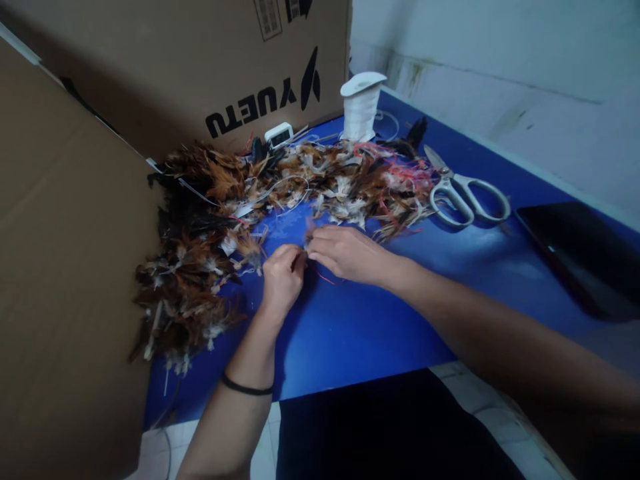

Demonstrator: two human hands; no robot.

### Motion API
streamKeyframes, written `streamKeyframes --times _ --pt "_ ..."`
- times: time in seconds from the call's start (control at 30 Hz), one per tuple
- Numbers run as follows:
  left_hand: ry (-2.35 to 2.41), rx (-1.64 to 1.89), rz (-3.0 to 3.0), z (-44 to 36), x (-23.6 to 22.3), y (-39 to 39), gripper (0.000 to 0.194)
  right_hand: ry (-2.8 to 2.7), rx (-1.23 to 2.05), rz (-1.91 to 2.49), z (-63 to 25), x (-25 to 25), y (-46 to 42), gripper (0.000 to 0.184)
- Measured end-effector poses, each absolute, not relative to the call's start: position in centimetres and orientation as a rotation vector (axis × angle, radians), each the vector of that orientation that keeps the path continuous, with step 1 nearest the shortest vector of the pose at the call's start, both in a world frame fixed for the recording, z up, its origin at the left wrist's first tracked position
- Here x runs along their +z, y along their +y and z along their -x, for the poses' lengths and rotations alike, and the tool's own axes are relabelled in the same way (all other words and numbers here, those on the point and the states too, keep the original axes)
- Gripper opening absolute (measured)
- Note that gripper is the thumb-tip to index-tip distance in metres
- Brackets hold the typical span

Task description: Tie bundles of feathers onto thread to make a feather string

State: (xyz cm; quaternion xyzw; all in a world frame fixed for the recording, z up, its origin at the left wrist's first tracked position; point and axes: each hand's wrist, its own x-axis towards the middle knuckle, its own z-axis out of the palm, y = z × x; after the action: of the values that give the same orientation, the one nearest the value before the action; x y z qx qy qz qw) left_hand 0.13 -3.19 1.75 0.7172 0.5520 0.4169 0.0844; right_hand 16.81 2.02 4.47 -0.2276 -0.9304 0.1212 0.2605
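Note:
My left hand (pixel 284 275) is closed in a pinch above the blue table, its fingertips meeting those of my right hand. What it grips is hidden behind the fingers. My right hand (pixel 347 253) pinches a small brownish feather (pixel 309 233), which is partly covered and blurred. A short red thread (pixel 325 277) hangs just below the fingertips. Close by on the left lies a small tuft of brown feathers (pixel 249 245). Beyond both hands spreads a heap of brown and white feathers (pixel 345 190), with pink thread (pixel 413 175) tangled in its right part.
Large scissors (pixel 463 193) lie right of the heap, and a dark tablet-like device (pixel 583 253) farther right. A white spool (pixel 361 107) stands at the back beside a small digital display (pixel 279 135). Cardboard boxes (pixel 65 267) wall the left and back. More feathers (pixel 185 293) line the left edge.

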Motion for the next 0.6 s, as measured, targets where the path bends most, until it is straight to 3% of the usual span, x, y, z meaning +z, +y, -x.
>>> streamKeyframes --times 0.1,0.2,0.47,0.6 --pt "1.555 1.149 -2.395 -0.2 1.6 -3.3 0.016 -2.552 0.096 0.58 -17.1 4.6 2.1 0.028" --pt "1.429 1.1 -2.454 -0.2 1.5 -3.3 0.018 -2.545 0.145 0.55 -17.5 4.6 2.7 0.026" --pt "1.232 1.211 -1.863 -0.3 2.8 -3.6 0.019 -2.192 1.261 0.678 -18.1 4.3 4.5 0.022" --pt "1.193 1.343 -1.502 -0.3 2.7 -3.6 0.018 -1.974 1.529 0.707 -17.4 4.1 4.4 0.023"
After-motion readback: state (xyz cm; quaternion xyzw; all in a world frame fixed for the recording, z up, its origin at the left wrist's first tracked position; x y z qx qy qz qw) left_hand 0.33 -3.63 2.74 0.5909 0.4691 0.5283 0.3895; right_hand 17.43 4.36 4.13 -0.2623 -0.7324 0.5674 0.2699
